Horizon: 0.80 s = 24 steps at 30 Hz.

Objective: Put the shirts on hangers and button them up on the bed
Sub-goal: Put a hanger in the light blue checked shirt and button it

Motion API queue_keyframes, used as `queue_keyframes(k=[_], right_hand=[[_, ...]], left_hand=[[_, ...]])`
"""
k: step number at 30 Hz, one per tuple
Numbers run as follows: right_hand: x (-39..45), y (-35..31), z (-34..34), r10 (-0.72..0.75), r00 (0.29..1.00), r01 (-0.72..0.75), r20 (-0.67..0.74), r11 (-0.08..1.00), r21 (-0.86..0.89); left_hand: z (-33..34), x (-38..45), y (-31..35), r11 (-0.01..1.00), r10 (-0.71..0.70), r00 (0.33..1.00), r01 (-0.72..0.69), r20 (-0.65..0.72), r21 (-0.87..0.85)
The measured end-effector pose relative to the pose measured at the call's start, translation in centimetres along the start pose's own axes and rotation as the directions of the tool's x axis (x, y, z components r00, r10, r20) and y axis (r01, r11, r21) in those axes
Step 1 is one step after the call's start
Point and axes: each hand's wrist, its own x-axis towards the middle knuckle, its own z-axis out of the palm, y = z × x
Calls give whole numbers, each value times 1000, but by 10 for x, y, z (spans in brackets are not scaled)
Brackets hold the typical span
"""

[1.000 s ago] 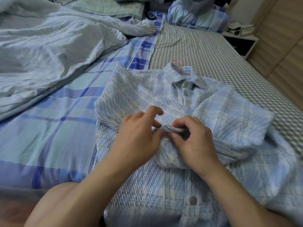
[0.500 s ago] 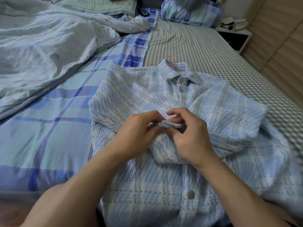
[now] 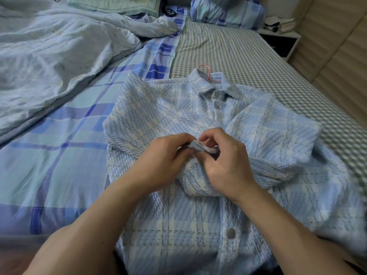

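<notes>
**Two hands pinch a shirt's front edge on a bed**

A light blue plaid shirt [image 3: 158, 120] lies face up on the bed [image 3: 248, 56], its collar around a pink hanger [image 3: 207, 73]. The left hand [image 3: 164, 159] and right hand [image 3: 228, 165] meet mid-chest, fingers curled, pinching a bunched fold of its front edge. A rumpled duvet [image 3: 49, 62] lies to the left.

My left hand [image 3: 164, 159] and right hand [image 3: 228, 165] are both bare, with no gloves, rings or watch on them. My forearms are uncovered all the way down to the bottom edge of the view, so no sleeve shows. My fingernails are short and plain.
</notes>
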Motion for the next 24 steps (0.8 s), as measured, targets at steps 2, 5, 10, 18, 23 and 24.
queue_keyframes(k=[2, 5, 10, 18, 23, 24], right_hand=[[0, -1, -3, 24, 998, -22, 61, 999, -37], [-3, -4, -19, -11, 984, 41, 176, 985, -169], [17, 1, -76, 234, 963, -191, 132, 942, -276], [83, 29, -121, 425, 845, -145, 323, 765, -627], [148, 74, -110, 438, 856, -107, 275, 670, -735], [164, 88, -105, 437, 862, -107, 257, 652, -751]], left_hand=[[1, 0, 0, 1000, -1, 1000, 1, -10, 22], [-2, 1, 3, 1000, 3, 998, -5, 61, 28], [-23, -6, 13, 938, -4, 936, 125, 352, -323], [-39, 9, 8, 929, -255, 966, 231, -47, -288], [-54, 65, -24, 953, -131, 991, 122, 14, 276], [-49, 72, -41, 897, -69, 995, 32, 67, 441]])
